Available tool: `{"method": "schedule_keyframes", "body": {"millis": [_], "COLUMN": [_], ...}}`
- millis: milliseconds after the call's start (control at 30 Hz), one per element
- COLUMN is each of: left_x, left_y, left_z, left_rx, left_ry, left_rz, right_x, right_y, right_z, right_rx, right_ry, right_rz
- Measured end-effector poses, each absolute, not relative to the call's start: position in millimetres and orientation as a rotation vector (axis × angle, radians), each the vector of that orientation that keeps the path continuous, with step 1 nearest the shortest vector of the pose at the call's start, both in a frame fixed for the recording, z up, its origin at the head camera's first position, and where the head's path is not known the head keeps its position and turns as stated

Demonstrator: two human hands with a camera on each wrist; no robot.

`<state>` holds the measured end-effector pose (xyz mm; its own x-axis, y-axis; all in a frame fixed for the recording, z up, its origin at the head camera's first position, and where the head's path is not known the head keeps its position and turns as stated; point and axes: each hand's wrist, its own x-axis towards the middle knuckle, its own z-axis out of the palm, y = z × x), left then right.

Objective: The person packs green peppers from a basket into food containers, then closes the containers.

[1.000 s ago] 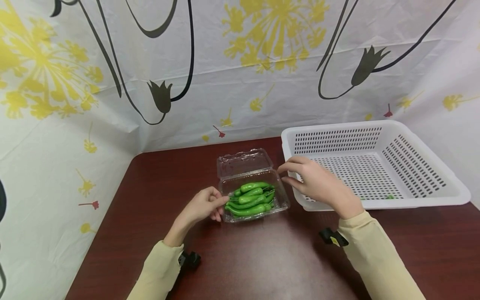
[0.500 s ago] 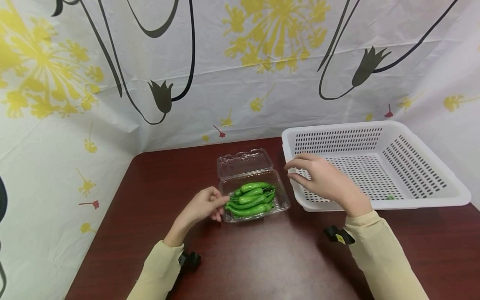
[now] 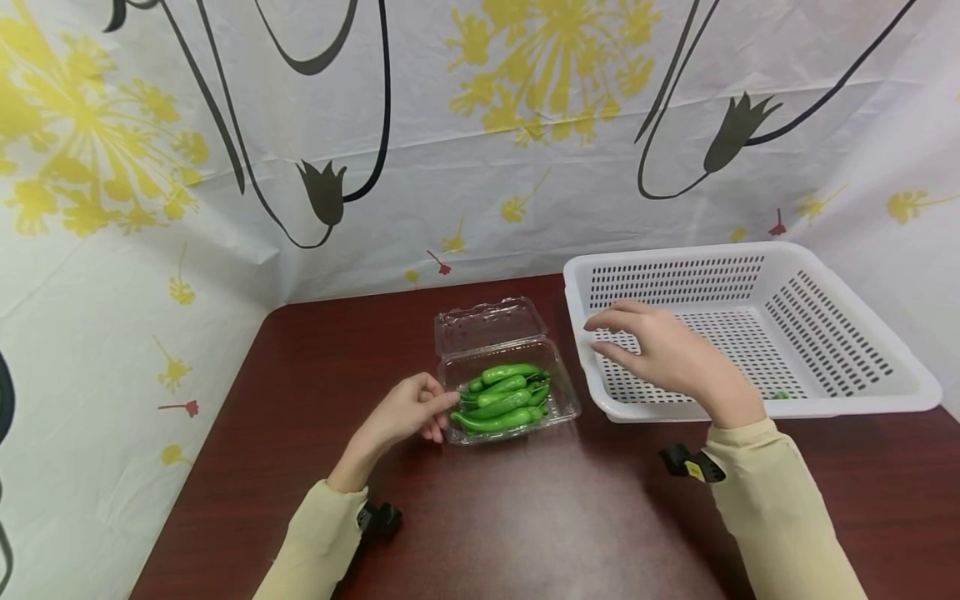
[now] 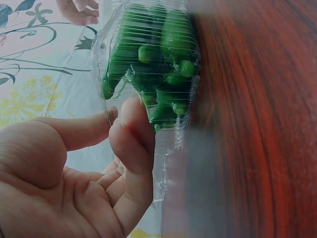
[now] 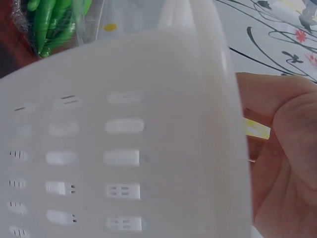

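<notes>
A clear plastic clamshell box [image 3: 567, 398] lies with its lid [image 3: 491, 327] folded back on the table. Several green peppers [image 3: 501, 402] are inside it. My left hand [image 3: 408, 410] pinches the box's left edge between thumb and fingers; the left wrist view shows the thumb [image 4: 86, 130] at the rim and a curled finger against the ribbed wall. Over the left part of a white perforated basket [image 3: 825, 406] hovers my right hand [image 3: 663, 354], fingers loosely bent and thumb apart, holding nothing. The basket wall hides part of this hand in the right wrist view.
A small green piece [image 3: 781, 395] lies on the basket floor near its front. The basket stands right of the box on a dark red table [image 3: 510, 517]. Behind the table hangs a patterned white cloth [image 3: 480, 192].
My right hand has moved right, from beside the box's right edge to over the basket's left part. My left hand stays at the box, which has not shifted.
</notes>
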<state>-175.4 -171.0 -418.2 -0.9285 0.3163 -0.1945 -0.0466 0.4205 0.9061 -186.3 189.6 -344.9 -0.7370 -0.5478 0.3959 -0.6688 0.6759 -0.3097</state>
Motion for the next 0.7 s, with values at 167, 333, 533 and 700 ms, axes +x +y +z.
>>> {"method": "schedule_keyframes", "body": {"millis": [167, 333, 533, 700], "left_x": [-175, -175, -175, -176], "left_y": [-171, -171, -171, -171], "left_z": [-418, -418, -419, -420], "left_rx": [0.235, 0.238, 0.235, 0.239], "left_ry": [2.341, 2.340, 2.344, 2.351], "left_rz": [1.512, 1.513, 1.506, 1.502], "right_x": [-187, -188, -186, -186], "right_y": [196, 202, 210, 215], "right_z": [-344, -343, -341, -341], "right_rx": [0.968, 0.958, 0.919, 0.891], "right_ry": [-2.653, -2.695, -2.745, -2.778], "right_rz": [0.650, 0.656, 0.662, 0.673]}}
